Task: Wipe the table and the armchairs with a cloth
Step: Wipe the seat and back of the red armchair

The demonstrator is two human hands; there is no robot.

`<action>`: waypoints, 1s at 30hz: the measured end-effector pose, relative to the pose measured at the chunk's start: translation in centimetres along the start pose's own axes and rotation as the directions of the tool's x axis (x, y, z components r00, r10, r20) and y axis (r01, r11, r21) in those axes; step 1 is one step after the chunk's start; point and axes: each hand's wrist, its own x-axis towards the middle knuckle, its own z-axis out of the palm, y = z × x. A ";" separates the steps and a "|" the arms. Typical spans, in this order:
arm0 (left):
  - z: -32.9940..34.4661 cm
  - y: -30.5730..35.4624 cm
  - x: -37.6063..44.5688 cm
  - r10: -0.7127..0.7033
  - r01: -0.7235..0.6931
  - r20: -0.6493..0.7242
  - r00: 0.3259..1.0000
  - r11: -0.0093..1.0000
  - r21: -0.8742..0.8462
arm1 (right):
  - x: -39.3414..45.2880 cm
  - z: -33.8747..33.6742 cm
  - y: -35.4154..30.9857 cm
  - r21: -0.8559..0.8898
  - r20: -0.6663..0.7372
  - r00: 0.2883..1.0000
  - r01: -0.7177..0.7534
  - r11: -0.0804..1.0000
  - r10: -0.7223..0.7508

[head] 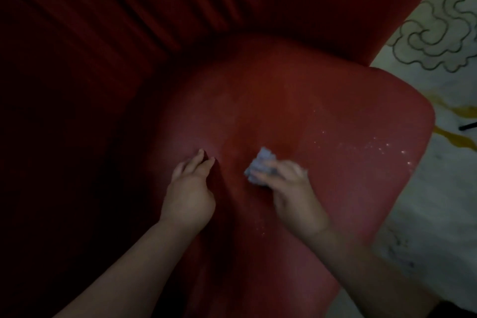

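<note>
The right hand grips a crumpled pale cloth against the red armchair seat, near its middle. The left hand rests just beside it, fingers straight and touching the cushion, holding nothing. White specks dot the seat's right edge (the patterned floor lies beyond).

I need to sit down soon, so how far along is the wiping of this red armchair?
Midway, at best. The right hand holds a crumpled cloth on the seat, while the left hand rests its fingers beside it. Pale specks near the seat's right edge remain unwiped. No table is in view.
</note>
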 end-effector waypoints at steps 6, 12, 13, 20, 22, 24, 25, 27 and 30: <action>1.1 0.8 -0.1 0.046 -0.046 0.002 0.999 0.999 -0.014 | 0.4 -0.9 2.9 -0.012 -0.031 0.993 -0.110 0.994 0.110; 1.1 0.7 -0.5 0.074 -0.074 -0.002 0.997 0.997 -0.005 | -4.8 1.4 -0.7 0.126 0.009 0.988 -0.151 0.980 0.151; 1.0 0.7 -0.6 0.076 -0.076 0.003 0.997 0.997 -0.007 | -4.7 1.0 -0.7 0.138 0.010 0.992 -0.126 0.982 0.126; 0.8 0.1 -0.7 0.089 -0.087 0.029 0.996 0.993 -0.075 | -0.8 -1.4 1.7 0.093 -0.025 0.970 -0.238 0.967 0.241; 0.8 -0.1 -0.7 0.099 -0.096 0.030 0.995 0.991 -0.092 | -2.1 -0.2 0.7 0.120 0.023 0.970 -0.244 0.962 0.243; 0.8 -0.2 -0.8 0.115 -0.111 0.040 0.993 0.989 -0.094 | -3.9 0.7 -0.2 0.158 0.025 0.976 -0.217 0.963 0.215; 0.8 -0.2 -0.9 0.124 -0.119 0.050 0.991 0.989 -0.089 | -4.7 1.1 -0.7 0.172 0.032 0.979 -0.203 0.964 0.200; 0.7 -0.3 -1.2 0.134 -0.129 0.069 0.989 0.989 -0.070 | -6.2 1.7 -1.5 0.188 0.058 0.984 -0.178 0.966 0.170; 0.4 -0.7 -2.1 0.098 -0.100 0.116 0.988 0.995 0.007 | -7.0 1.8 -2.2 0.186 0.104 0.983 -0.171 0.968 0.153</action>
